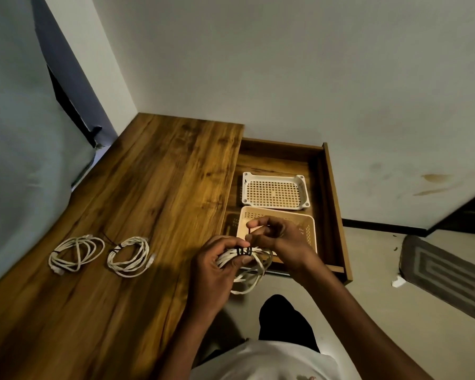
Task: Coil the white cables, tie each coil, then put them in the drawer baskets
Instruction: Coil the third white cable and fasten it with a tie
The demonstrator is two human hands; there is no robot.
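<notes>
The white cable coil [247,266] is hanging in the air just off the table's [137,204] front-right edge, in front of the person and just short of the open drawer [332,204]. Its gathered strands are running roughly left to right across the left hand [217,267], and the free loops are drooping below and to the right of that hand. A black tie [243,251] is sitting in a few turns round the bundle, right at the left thumb and fingertips.

The left hand is curling round the bundle from the left, gripping it firmly just beside the tie. The right hand [272,234] is hovering directly above and slightly beyond the tie, fingers bent, pinching what looks like the tie's loose dark end between thumb and forefinger; the end itself is too thin to follow clearly.

So the relation that matters is a short one: the tie is lying immediately below the right hand, and the beige basket [307,229] is lying straight beyond both hands, partly hidden by the right one. The right hand is the nearer to it. The white basket [276,192] is sitting further back in the drawer, just beyond the beige one.

Well to the left on the table, two more coils [76,255] [129,256] are lying flat side by side, each apparently tied already, nearer the left hand.
</notes>
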